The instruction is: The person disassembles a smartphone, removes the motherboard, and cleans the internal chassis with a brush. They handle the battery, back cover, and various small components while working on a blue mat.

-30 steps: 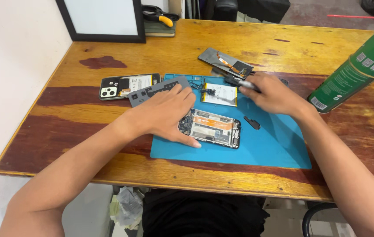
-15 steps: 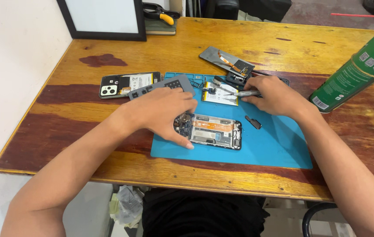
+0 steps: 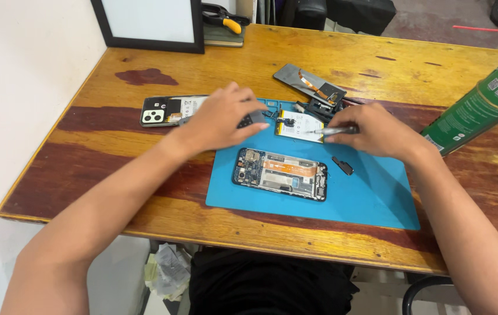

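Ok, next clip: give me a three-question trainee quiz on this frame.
1. True or false: the opened phone lies on the blue mat.
2. What does the right hand hold? A) a slim metal tool B) the green can C) pliers
3. Which hand is over the grey part beside the phone back cover?

Key: 1 true. 2 A, the tool. 3 the left hand.

Wooden table (image 3: 144, 93), orange-brown top with dark red stained bands, worn edges. White wall (image 3: 21, 76) at left. Black-framed white board (image 3: 150, 23) leans at the table's back edge. Grey concrete floor (image 3: 436, 20) beyond. Crumpled paper (image 3: 167, 271) under the table. Even, soft light.
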